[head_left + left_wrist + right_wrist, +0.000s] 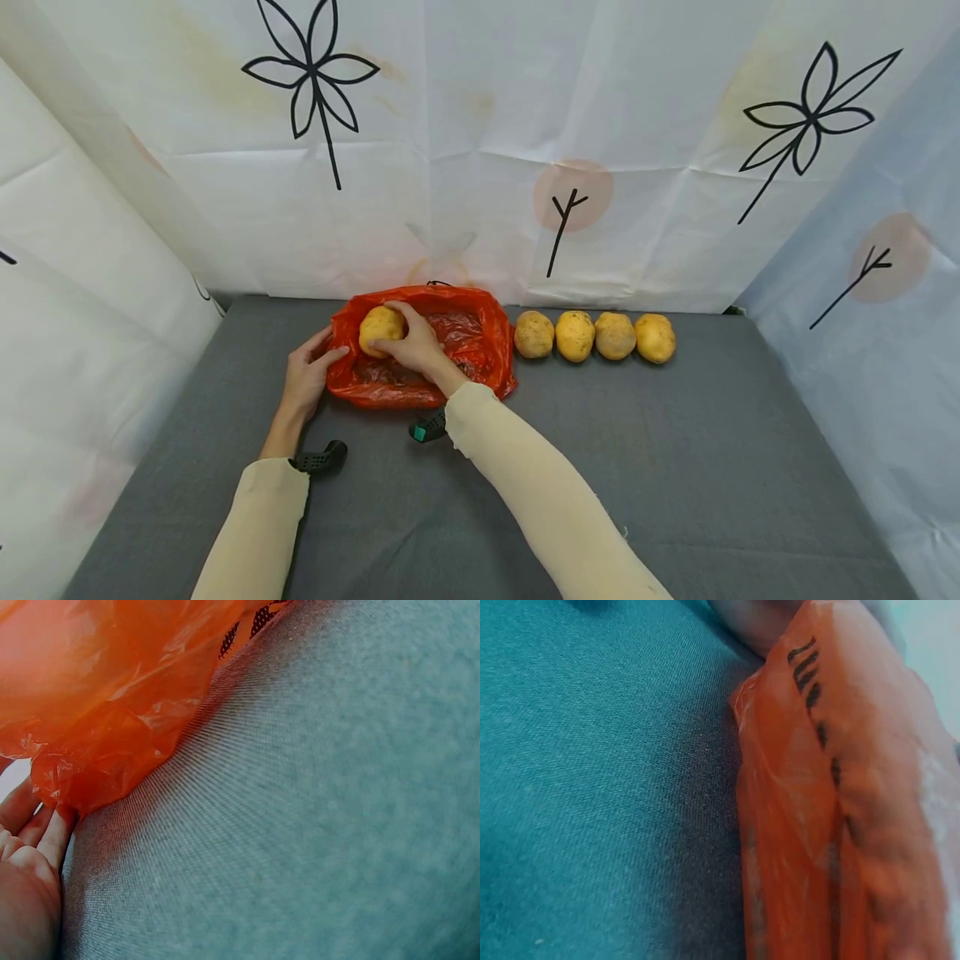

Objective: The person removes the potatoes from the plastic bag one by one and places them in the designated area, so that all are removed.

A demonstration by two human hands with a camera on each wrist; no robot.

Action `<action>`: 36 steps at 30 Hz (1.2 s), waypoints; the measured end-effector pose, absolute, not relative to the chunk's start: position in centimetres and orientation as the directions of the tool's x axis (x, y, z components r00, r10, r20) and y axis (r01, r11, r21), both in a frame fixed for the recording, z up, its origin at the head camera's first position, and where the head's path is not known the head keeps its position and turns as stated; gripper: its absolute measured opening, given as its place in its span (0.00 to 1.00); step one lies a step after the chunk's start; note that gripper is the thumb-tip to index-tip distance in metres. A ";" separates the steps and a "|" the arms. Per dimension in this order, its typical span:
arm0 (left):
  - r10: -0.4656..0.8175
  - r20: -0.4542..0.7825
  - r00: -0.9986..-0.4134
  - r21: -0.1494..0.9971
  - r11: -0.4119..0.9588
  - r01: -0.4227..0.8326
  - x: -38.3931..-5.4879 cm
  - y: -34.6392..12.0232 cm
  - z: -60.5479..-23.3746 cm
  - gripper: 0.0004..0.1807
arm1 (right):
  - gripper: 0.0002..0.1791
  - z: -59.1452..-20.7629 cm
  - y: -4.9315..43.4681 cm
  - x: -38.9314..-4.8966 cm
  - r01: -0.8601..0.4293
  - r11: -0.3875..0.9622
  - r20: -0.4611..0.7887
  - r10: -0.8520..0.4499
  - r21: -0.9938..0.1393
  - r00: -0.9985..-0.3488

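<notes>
A red plastic bag [420, 397] lies spread wide at the back of the table, its mouth facing up. My left hand [305, 377] is at the bag's left end, thumb over the rim and fingers along the outside, pinching the film. In the left wrist view the fingers [54, 832] of that hand meet the bag's crumpled corner. Over the left part of the bag, my right hand [417, 340] grips a yellow potato [378, 330] between thumb and fingers. The right wrist view shows the bag's side [795, 825] up close, which hides the potato there.
Right of the bag, several potatoes stand in a row, from the nearest potato [534, 335] to the far right potato [655, 338]. A grey cloth [712, 467] covers the table. White printed fabric [480, 208] hangs behind and on both sides.
</notes>
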State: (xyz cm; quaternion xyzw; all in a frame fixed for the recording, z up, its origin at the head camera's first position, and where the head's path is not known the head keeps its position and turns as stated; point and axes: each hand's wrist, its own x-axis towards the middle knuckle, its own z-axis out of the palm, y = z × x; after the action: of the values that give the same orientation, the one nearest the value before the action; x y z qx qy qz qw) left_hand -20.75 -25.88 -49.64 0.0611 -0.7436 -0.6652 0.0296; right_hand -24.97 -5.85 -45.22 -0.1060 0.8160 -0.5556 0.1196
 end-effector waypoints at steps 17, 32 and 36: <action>-0.147 -0.002 -0.989 0.991 0.132 -0.022 -20.6 -25.6 -49.7 0.32 | 0.38 -44.5 -2.2 -24.3 -0.139 0.158 0.070 -0.379 -0.978 -0.923; -0.134 -0.002 -0.991 0.992 0.123 -0.019 -20.6 -25.9 -49.8 0.32 | 0.41 -41.7 2.8 -23.5 -0.260 0.037 0.221 -0.420 -0.965 -0.880; -0.140 -0.005 -0.990 0.992 0.125 -0.022 -20.6 -25.8 -49.7 0.32 | 0.42 -41.2 3.9 -23.2 -0.268 -0.001 0.242 -0.430 -0.964 -0.870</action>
State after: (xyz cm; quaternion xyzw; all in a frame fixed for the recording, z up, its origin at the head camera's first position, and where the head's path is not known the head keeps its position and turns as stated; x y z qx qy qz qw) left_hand -20.59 -25.80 -49.71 0.0542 -0.7487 -0.6592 0.0445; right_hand -23.16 3.92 -41.21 -0.2477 0.7041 -0.6627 0.0612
